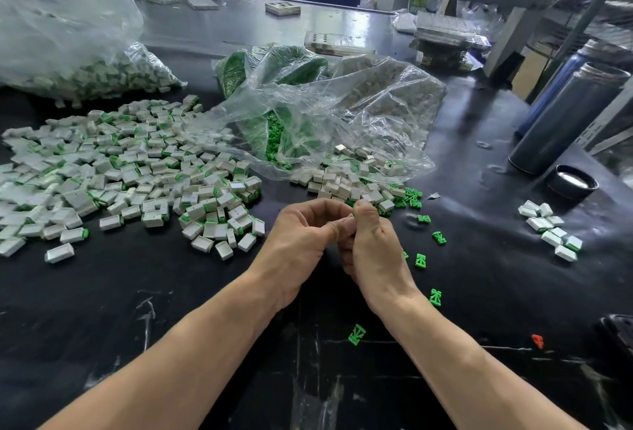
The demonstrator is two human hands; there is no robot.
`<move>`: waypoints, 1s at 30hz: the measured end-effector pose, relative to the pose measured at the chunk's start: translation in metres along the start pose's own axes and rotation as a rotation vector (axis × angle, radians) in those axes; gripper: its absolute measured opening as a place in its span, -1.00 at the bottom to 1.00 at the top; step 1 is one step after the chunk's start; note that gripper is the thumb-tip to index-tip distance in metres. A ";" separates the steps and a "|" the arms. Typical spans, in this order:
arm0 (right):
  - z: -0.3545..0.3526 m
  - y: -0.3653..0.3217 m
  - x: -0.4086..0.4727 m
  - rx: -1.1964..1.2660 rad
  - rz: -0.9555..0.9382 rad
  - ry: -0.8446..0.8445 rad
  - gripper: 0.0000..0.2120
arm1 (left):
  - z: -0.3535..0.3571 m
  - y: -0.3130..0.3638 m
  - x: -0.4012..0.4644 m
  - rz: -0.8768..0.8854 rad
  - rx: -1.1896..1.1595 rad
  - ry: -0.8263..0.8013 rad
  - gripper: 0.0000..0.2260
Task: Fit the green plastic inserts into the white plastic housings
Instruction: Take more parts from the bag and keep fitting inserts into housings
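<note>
White housings already fitted (130,169) heap on my left; both hands, left (301,241) and right (371,244), curl together, contents hidden; empty housings (346,183) and green inserts (356,334) remain.

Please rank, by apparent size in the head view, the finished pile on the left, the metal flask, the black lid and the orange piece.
1. finished pile
2. metal flask
3. black lid
4. orange piece
The flask lies farther away, so its true size is unsure.
</note>
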State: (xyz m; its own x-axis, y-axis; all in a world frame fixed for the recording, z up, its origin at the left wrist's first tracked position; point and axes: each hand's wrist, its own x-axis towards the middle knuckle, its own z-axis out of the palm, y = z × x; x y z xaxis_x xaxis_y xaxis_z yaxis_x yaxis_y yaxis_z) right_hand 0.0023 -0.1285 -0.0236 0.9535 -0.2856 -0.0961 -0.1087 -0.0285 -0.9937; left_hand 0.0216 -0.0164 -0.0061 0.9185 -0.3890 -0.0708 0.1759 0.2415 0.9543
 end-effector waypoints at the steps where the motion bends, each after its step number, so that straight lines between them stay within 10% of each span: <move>1: 0.000 0.000 0.000 -0.007 0.001 0.000 -0.44 | 0.000 0.000 0.000 0.000 -0.001 0.001 -0.91; 16: -0.009 -0.011 -0.007 0.118 -0.006 -0.069 -0.31 | -0.002 0.005 -0.002 0.046 0.001 -0.009 -0.92; 24: -0.022 -0.013 -0.001 -0.123 -0.344 0.021 -0.91 | -0.019 0.005 0.006 0.185 0.314 0.164 -0.92; 30: -0.022 -0.012 -0.002 -0.208 -0.308 0.016 -0.95 | -0.019 0.006 0.005 0.203 0.366 0.179 -0.87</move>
State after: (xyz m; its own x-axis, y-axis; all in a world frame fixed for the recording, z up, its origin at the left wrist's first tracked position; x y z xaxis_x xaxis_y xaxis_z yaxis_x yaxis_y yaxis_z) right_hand -0.0042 -0.1488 -0.0099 0.9462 -0.2479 0.2080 0.1263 -0.3092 -0.9426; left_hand 0.0339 0.0001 -0.0058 0.9740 -0.1982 0.1099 -0.1213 -0.0459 0.9916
